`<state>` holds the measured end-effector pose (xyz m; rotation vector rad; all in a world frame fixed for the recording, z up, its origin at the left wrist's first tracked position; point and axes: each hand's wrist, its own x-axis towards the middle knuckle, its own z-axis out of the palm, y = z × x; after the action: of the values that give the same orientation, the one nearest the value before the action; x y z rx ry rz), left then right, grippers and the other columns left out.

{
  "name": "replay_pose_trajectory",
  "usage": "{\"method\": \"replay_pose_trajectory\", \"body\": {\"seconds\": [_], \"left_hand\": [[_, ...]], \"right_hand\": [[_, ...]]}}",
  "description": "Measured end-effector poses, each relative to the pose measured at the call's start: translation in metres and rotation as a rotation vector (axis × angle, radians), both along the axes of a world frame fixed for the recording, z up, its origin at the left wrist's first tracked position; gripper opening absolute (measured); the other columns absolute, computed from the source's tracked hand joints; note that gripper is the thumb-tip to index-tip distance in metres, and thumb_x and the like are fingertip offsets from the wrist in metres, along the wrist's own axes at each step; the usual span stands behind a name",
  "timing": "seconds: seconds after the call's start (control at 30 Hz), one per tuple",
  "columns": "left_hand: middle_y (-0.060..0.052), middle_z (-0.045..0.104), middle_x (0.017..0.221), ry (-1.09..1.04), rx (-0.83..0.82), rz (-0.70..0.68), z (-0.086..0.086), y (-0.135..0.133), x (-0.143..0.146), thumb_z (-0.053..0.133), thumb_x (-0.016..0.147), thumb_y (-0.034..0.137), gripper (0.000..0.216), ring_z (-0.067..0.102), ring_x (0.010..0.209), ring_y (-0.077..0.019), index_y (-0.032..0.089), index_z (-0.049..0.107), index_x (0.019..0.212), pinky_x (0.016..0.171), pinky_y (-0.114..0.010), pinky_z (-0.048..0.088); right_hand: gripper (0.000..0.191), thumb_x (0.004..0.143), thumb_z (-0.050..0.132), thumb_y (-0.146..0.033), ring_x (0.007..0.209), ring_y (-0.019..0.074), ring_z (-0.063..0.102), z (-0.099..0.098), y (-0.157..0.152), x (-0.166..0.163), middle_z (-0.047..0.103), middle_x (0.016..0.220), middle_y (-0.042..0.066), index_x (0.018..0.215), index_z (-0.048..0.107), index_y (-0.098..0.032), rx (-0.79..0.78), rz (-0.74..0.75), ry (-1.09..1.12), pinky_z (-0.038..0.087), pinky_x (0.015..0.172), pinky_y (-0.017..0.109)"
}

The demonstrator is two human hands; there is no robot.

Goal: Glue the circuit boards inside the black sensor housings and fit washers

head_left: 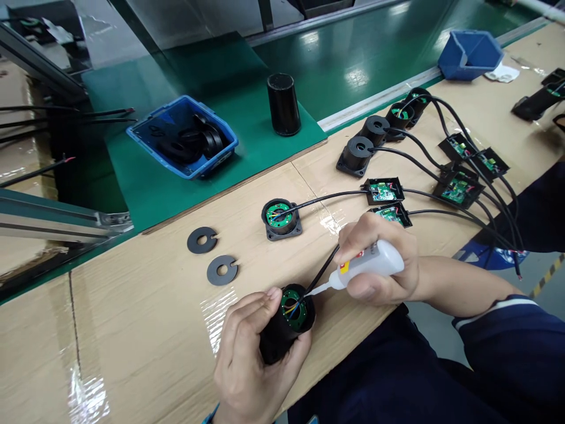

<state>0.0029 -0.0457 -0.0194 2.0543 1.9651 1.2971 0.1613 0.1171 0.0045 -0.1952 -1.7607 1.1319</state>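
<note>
Firmly, left hand (249, 353) grips black housing (278, 340); right hand (391, 235) clasps white bottle (378, 262), label unreadable.

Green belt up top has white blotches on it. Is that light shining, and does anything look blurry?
Head view: yes, light glares off the glossy green belt and the clear tape on the table; head view, too: the right hand with the glue bottle and the left hand around the black housing look sharp, not blurred.

A: Worn on the right arm?
B: Dark navy sleeve (512, 347), thin white stripe (481, 311) near the cuff.
A: Hands?
B: Bare, left hand (247, 359) and right hand (379, 259) alike; sliver of blue (210, 415) at the left wrist.
</note>
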Motion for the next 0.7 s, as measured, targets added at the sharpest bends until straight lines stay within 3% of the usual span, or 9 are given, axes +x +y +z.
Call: {"method": "replay_pose_trajectory", "body": {"seconds": [0.27,0.7], "left_hand": [[-0.009,0.067,0.103,0.016,0.018,-0.011,0.0021,0.001,0.0016,0.083,0.076,0.006,0.044,0.065,0.099,-0.019,0.008,0.06,0.114,0.09,-0.033,0.056],[-0.009,0.066,0.105,-0.03,-0.003,-0.018,0.0003,-0.0003,0.0016,0.079,0.079,0.01,0.042,0.065,0.101,-0.0176,0.008,0.059,0.116,0.092,-0.03,0.054]], "right_hand": [[0.03,0.095,0.073,-0.041,0.051,0.0063,0.049,-0.0018,0.0022,-0.0047,0.056,0.065,-0.003,0.084,0.058,-0.017,0.129,-0.025,-0.046,0.038,0.047,0.02],[0.03,0.099,0.068,-0.042,0.053,0.0067,0.051,0.0002,0.0007,-0.003,0.06,0.066,-0.001,0.087,0.058,-0.016,0.178,-0.013,-0.108,0.04,0.051,0.018]]}}
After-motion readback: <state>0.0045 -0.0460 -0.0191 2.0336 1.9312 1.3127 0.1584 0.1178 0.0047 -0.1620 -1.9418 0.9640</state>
